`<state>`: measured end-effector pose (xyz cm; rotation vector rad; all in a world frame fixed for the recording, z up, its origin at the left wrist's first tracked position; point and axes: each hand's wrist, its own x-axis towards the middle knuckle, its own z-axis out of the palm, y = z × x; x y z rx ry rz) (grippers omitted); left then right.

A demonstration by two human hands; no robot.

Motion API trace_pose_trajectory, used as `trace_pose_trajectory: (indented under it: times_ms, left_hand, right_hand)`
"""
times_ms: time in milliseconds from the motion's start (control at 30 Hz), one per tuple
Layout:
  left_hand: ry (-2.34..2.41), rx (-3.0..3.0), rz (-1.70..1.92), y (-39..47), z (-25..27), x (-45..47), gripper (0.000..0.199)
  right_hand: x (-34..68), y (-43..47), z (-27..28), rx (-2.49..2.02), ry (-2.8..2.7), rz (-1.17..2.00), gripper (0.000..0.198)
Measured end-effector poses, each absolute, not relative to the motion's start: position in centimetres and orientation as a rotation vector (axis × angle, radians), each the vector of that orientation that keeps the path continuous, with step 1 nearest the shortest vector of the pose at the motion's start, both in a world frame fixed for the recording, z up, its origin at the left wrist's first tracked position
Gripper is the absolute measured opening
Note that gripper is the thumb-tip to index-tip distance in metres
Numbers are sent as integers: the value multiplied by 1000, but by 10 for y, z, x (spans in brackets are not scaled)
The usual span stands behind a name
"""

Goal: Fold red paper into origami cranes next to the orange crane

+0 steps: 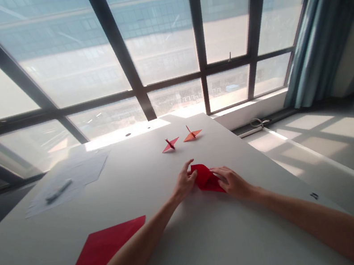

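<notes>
A partly folded piece of red origami paper lies on the white table between my two hands, one of its flaps lifted and curved. My left hand pinches its left edge with the thumb, the index finger stretching out beyond it. On the other side, my right hand has its fingers laid over the paper's right part and grips that edge. Beyond my hands stand two folded paper cranes, a pinkish-red crane and an orange crane.
A large red sheet lies at the front left, partly under my left forearm. White papers with a marker-like pen on them are at the far left. Windows stand behind the table; a blue curtain hangs at right.
</notes>
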<state>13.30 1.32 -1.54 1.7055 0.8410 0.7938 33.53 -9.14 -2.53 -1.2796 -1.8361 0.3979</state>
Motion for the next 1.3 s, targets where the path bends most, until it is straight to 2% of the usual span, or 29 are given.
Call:
trace_pose_trajectory:
  times_ms: [100, 333, 500, 700, 833, 1067, 1300]
  left_hand:
    - [729, 1853, 799, 12, -6, 125, 60]
    - [292, 2097, 665, 7, 10, 115, 39]
    - [343, 1925, 587, 12, 4, 113, 42]
    - [299, 1819, 575, 17, -5, 113, 53]
    - [415, 1737, 677, 17, -13, 117, 42]
    - [483, 1848, 747, 14, -10, 117, 28]
    - [503, 1926, 756, 7, -7, 118, 24]
  right_hand:
    - [338, -90, -26, -1288, -1810, 408, 59]
    - [351, -83, -25, -1262, -1845, 442, 51]
    - [358, -77, -30, -1321, -1753, 420, 41]
    - [357, -85, -20, -1325, -1730, 27, 30]
    - [346, -100, -10, -1326, -1859, -120, 20]
    - [333, -103, -9, -1338, -2123, -92, 10]
    - [328, -98, -13, -1359, -2107, -5, 25]
